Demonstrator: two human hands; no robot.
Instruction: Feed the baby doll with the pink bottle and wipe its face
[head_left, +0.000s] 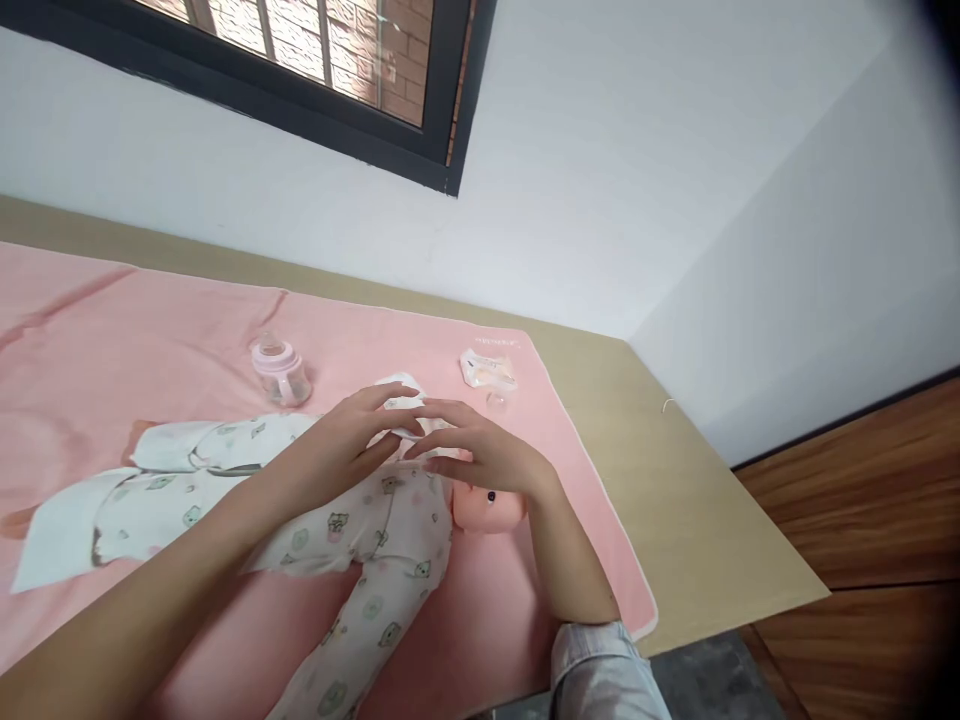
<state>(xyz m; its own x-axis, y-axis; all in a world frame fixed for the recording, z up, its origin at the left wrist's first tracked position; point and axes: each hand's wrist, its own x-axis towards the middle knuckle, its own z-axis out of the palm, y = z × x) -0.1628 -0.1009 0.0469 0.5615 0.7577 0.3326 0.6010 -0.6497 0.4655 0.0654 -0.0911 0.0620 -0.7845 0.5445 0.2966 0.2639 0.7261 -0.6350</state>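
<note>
A baby doll in white patterned clothes [345, 525] lies on its back on a pink mat [217, 320]. Part of its orange-pink head [491, 510] shows at the right, with one dark eye; the rest is behind my right hand. My left hand [367, 435] is over the doll's upper chest, fingers apart and slightly bent. From the other side, my right hand [480, 450] reaches over the neck, its fingers spread toward the left fingertips. White cloth [401, 383] shows around and under the fingers. Neither hand plainly grips anything.
A baby bottle with a pink collar [279, 370] stands on the mat beyond the doll. Near the mat's far right corner lie a small wrapped packet [487, 370] and a clear small item [496, 401]. The wooden tabletop [675, 500] ends at the right; a white wall [570, 180] rises behind.
</note>
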